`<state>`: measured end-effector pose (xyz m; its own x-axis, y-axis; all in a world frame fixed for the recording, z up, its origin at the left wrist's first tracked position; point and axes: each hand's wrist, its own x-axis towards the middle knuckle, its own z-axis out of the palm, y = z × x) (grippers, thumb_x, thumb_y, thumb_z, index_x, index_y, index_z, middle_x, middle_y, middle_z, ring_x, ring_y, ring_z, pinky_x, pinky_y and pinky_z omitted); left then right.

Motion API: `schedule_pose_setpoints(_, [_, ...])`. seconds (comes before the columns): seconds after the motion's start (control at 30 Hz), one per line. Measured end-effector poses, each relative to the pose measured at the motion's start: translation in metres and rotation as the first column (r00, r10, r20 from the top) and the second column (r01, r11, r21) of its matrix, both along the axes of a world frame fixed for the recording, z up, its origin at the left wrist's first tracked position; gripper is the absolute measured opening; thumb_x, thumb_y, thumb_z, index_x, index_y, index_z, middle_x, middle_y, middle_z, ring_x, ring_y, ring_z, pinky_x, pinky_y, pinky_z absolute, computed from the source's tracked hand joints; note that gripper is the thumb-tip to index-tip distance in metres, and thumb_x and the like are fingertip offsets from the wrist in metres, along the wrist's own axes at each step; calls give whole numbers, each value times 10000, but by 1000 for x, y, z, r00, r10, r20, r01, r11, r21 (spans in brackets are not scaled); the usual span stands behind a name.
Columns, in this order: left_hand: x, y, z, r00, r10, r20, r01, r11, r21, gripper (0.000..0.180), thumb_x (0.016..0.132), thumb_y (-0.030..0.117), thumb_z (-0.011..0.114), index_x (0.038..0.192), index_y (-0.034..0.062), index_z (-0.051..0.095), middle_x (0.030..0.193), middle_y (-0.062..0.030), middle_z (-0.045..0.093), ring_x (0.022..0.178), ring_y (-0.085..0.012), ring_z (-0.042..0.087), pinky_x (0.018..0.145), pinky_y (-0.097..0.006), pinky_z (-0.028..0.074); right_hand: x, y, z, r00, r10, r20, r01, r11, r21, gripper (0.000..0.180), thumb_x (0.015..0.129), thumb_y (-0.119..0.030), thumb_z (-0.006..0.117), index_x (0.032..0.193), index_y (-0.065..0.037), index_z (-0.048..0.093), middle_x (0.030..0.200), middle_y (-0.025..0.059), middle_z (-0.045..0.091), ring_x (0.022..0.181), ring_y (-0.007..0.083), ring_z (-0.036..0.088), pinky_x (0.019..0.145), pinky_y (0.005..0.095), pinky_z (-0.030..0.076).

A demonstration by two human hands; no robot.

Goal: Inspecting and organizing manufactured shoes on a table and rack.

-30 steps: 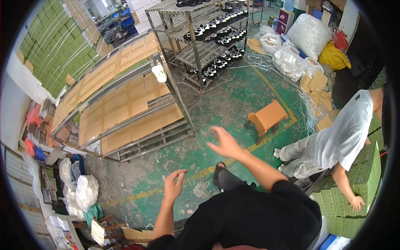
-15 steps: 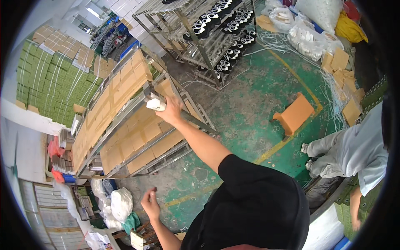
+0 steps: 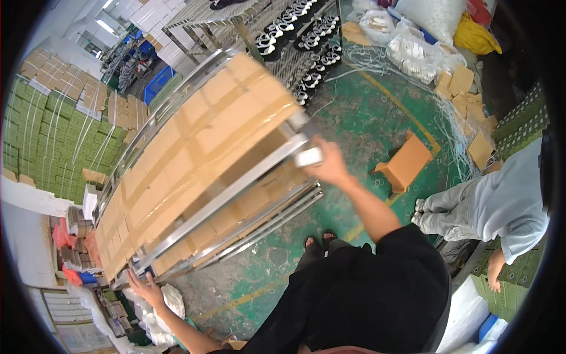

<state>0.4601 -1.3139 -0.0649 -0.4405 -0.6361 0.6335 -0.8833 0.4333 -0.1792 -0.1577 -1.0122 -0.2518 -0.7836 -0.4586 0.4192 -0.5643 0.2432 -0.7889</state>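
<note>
Green painted floor (image 3: 377,112) takes most of the right half, open between the rack and the scattered cardboard, crossed by one yellow line; bare room is left around the feet (image 3: 318,242) in two dark sandals. One long metal cart rack (image 3: 194,177) is seen tilted across the left and centre, loaded with flat brown cardboard boxes (image 3: 200,135) in at least two tiers, exact count not readable; its near end edge is at centre frame, its far end at the lower left. The right hand (image 3: 330,165) is laid on the near end of the rack, fingers wrapped by a small white object (image 3: 309,157) at the frame corner; whether it is pinched or only touched cannot be told. The left hand (image 3: 144,289) is set against the low far end of the rack, fingers spread. One second wire rack (image 3: 295,35) with rows of dark shoes is seen just behind. Stacked green boxes (image 3: 47,141) wall the left edge. One other person (image 3: 489,206) in light clothes is crouched at the right edge, well apart. One orange box (image 3: 407,162) lies open on the floor between.
</note>
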Motion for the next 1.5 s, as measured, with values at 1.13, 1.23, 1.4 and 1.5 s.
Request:
schedule_pose_setpoints(1.13, [-623, 133, -42, 224, 402, -888, 971, -173, 167, 587, 982, 265, 647, 1458, 2, 426, 1437, -197, 528, 1348, -303, 498, 1119, -453, 398, -375, 142, 82, 633, 371, 679, 311, 681, -662, 813, 975, -440, 633, 1515, 41, 262, 1255, 149, 585, 1139, 260, 595, 963, 413, 493])
schedule_pose_setpoints(1.23, [-698, 159, -41, 333, 464, -820, 935, -272, 226, 455, 985, 175, 637, 1369, -23, 496, 1344, -154, 619, 1213, -253, 620, 1035, -412, 498, -345, 147, 69, 733, 210, 647, 365, 681, -635, 879, 992, -438, 608, 1601, -57, 103, 1376, 152, 536, 1203, 266, 565, 1014, 421, 459])
schedule_pose_setpoints(1.4, [-793, 141, -50, 557, 157, -815, 644, -701, 306, 462, 991, 220, 636, 1352, -42, 518, 1281, -169, 659, 1168, -280, 656, 1007, -416, 517, -227, 167, 81, 913, 184, 364, 136, 704, -697, 741, 1012, -282, 548, 1602, -34, 175, 1309, 176, 596, 1145, 220, 591, 986, 336, 452])
schedule_pose_setpoints(1.5, [-831, 54, -21, 537, -360, -763, 353, -725, 591, 332, 1020, 268, 580, 1083, -41, 685, 1031, -161, 744, 974, -265, 729, 848, -380, 591, -263, 176, 73, 826, -284, 487, 530, 686, -499, 698, 989, -227, 588, 1579, -16, 281, 1341, 154, 568, 1132, 194, 570, 1027, 354, 425])
